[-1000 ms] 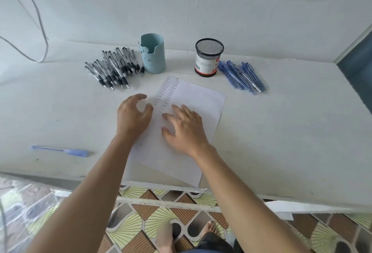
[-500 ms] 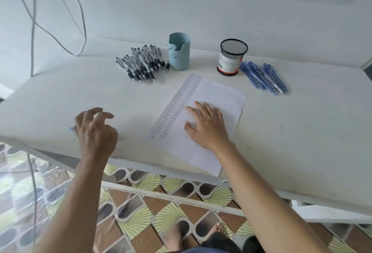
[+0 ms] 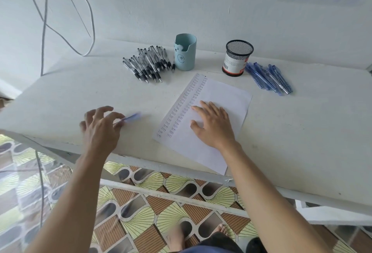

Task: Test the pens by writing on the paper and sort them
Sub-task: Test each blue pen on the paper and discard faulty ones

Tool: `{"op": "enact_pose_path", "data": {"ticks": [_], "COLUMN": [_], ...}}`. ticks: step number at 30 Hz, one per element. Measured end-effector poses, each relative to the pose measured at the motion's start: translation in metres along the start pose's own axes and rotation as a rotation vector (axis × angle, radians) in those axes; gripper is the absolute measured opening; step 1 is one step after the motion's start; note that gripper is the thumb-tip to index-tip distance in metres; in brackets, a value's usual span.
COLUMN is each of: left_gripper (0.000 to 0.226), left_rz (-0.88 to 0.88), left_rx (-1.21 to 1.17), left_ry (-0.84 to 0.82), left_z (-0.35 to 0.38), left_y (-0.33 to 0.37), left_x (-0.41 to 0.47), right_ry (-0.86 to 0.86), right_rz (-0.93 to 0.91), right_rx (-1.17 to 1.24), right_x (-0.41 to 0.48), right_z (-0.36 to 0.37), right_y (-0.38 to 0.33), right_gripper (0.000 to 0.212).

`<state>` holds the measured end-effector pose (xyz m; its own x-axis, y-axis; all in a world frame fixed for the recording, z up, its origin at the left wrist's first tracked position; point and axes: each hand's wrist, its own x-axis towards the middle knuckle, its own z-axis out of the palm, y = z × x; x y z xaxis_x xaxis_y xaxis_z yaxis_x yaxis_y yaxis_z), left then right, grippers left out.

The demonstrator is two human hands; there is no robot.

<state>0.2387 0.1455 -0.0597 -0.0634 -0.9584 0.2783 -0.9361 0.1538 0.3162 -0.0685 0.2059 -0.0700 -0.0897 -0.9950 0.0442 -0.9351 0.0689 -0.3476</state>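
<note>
**Pen test under way: marks on the sheet, one pen at hand**

Progress. The paper (image 3: 225, 95), lying askew at the middle of the tabletop's (image 3: 302, 132) near edge, carries two columns of small test marks down its left side. Judging by these, many pens have been tried, and most of the sheet is blank. No pen shows above the rim of either cup.

Hands. The right hand (image 3: 213, 126) lies flat and spread on the paper. The left hand (image 3: 102, 126) arches over the near end of a loose blue pen (image 3: 131, 117) towards the near-left edge. Blur hides whether the fingers pinch it.

Counts.
- Sheets: one.
- Cups: two at the far edge, a teal cup (image 3: 185, 54) and a mesh cup (image 3: 238, 57).
- Black pens (image 3: 147, 65): one overlapping heap left of the teal cup, roughly twenty.
- Blue pens (image 3: 269, 78): one heap right of the mesh cup, about ten.
- Loose pens: one.
</note>
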Motion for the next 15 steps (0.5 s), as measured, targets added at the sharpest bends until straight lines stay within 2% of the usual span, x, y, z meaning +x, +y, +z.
{"op": "enact_pose_path", "data": {"ticks": [4, 8, 11, 15], "left_gripper": [0.014, 0.016, 0.019, 0.021], "left_rz": [0.204, 0.431, 0.5, 0.511], "left_rx": [-0.132, -0.244, -0.259, -0.158], "left_ry": [-0.001, -0.086, -0.168, -0.182], "left_z": [0.009, 0.02, 0.036, 0.057], "left_y": [0.028, 0.08, 0.12, 0.156], "left_x": [0.009, 0.017, 0.023, 0.026], "right_ry": [0.027, 0.197, 0.361, 0.382], "right_rz": [-0.002, 0.08, 0.19, 0.277], "right_rx": [0.069, 0.397, 0.63, 0.836], "right_x": [0.0, 0.0, -0.004, -0.009], "right_z": [0.0, -0.001, -0.009, -0.021], "right_y": [0.001, 0.003, 0.007, 0.01], "right_gripper": [0.052, 0.041, 0.038, 0.035]}}
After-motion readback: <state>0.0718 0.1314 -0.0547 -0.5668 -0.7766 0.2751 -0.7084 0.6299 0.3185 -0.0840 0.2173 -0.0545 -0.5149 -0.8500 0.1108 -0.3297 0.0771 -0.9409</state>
